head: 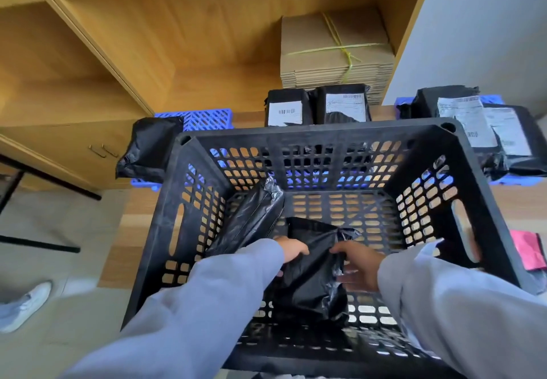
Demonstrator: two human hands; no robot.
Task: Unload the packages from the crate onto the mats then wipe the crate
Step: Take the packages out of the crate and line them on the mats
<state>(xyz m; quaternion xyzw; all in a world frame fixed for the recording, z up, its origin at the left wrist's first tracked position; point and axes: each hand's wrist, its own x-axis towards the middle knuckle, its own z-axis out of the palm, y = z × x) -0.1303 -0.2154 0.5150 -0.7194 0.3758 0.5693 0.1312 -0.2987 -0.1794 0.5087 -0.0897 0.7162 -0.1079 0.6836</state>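
A black perforated plastic crate [313,134] fills the middle of the head view. Inside it, a black-wrapped package [313,272] is gripped from both sides by my left hand [291,250] and my right hand [359,266]. A second black package [248,222] leans against the crate's left inner wall. Beyond the crate lie blue mats [207,118], with a black package [148,148] on the left mat, two labelled packages [316,106] behind the crate, and more labelled packages [485,130] on the right mat [491,100].
A tied bundle of flat cardboard [334,50] lies on the wooden shelf behind the mats. Wooden cabinets [74,148] stand at left. A shoe [26,304] shows on the floor at lower left. Something pink [529,248] lies right of the crate.
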